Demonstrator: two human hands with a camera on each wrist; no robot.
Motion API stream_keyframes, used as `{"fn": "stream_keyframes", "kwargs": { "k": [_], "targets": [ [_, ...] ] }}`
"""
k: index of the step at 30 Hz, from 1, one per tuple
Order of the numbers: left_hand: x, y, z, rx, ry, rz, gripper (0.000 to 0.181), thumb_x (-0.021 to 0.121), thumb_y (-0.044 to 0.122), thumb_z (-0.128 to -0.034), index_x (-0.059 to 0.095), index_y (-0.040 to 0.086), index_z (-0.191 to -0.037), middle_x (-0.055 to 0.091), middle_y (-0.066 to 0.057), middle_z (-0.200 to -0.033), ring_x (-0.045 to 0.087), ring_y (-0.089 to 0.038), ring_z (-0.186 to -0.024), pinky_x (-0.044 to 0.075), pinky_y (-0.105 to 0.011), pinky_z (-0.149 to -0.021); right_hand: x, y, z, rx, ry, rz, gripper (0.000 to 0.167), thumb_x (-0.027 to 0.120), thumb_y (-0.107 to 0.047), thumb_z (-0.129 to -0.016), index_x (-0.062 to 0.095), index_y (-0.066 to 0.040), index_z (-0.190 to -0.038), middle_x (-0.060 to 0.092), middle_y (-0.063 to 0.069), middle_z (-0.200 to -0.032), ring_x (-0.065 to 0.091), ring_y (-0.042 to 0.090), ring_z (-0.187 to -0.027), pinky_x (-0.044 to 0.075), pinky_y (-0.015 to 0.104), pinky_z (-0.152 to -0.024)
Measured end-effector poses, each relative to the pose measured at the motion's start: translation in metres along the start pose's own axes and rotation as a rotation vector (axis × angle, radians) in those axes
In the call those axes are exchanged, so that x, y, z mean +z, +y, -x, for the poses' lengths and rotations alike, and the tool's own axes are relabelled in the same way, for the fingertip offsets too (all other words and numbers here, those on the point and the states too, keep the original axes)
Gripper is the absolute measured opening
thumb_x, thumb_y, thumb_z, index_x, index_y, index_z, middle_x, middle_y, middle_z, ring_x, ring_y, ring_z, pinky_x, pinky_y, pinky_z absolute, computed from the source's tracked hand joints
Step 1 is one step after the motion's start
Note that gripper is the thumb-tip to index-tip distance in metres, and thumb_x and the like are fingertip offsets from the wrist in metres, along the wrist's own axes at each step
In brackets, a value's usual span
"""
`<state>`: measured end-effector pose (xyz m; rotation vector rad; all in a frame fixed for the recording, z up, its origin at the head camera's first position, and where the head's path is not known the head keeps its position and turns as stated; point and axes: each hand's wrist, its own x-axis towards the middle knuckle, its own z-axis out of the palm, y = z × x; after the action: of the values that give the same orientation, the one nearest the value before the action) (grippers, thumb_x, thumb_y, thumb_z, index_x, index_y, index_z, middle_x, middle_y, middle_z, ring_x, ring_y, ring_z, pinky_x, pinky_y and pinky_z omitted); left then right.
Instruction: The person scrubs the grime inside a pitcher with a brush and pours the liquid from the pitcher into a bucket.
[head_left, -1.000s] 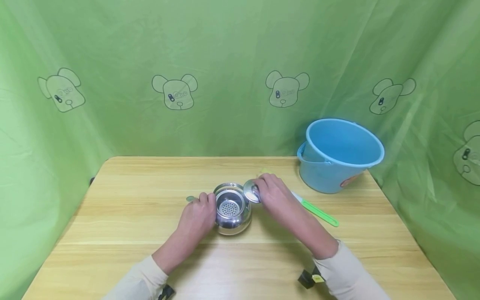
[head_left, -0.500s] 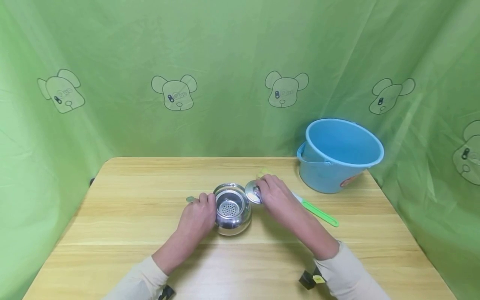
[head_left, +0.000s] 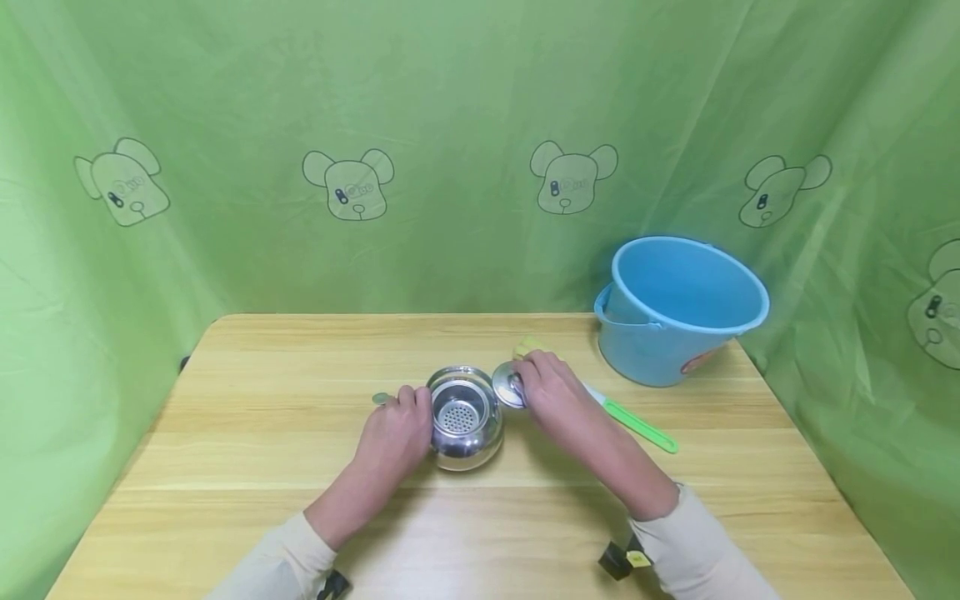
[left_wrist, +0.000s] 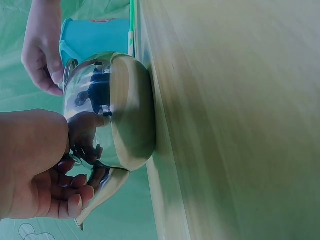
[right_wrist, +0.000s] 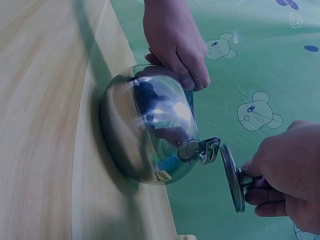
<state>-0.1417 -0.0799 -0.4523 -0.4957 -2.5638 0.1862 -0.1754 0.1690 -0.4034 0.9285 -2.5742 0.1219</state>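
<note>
- A round, shiny steel teapot (head_left: 467, 451) stands midway between the side edges of the wooden tabletop (head_left: 292, 375).
- Left hand (head_left: 397, 429) grips its spout side, fingers curled.
- Right hand's (head_left: 551, 390) fingers pinch a round steel lid (head_left: 505, 384) alongside.

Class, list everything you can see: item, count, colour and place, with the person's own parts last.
Pot: 1, silver, on the table, spout leftward
Strainer: 1, silver, inside the pot's mouth
Lid: 1, silver, in the right hand, off the pot
Bucket: 1, blue, far right
Handled tool: 1, green and white, right of the right hand
Yellow piece: 1, partly hidden beyond that hand
Table: 1, light wood, beneath these
Curtain: count unclear, green, behind and beside
Drawn faces: 5 in the head view, dark outlines, on the curtain
Wrist devices: 2, black, by the cuffs
Sleeves: 2, cream, on the forearms
Hands: 2, bare; left hand grips the pot, right the lid
</note>
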Motion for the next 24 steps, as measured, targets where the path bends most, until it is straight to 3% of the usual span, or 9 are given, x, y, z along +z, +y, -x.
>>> {"fn": "stream_keyframes", "kwargs": {
  "k": [24],
  "targets": [
    [0.0016,0.0009,0.0007,-0.012,0.005,0.005,0.015,0.062,0.012,-0.0945,0.054,0.002,-0.089,0.050,-0.005,-0.068,0.043,-0.012,-0.049,0.042,-0.020,-0.038,0.0084,0.0050,0.0057,0.045,-0.042,-0.025,0.040,0.075,0.006,-0.086,0.064,0.007,-0.124,0.066,0.018,-0.114,0.065,0.030,-0.105,0.061,0.041,-0.098]
  ]
}}
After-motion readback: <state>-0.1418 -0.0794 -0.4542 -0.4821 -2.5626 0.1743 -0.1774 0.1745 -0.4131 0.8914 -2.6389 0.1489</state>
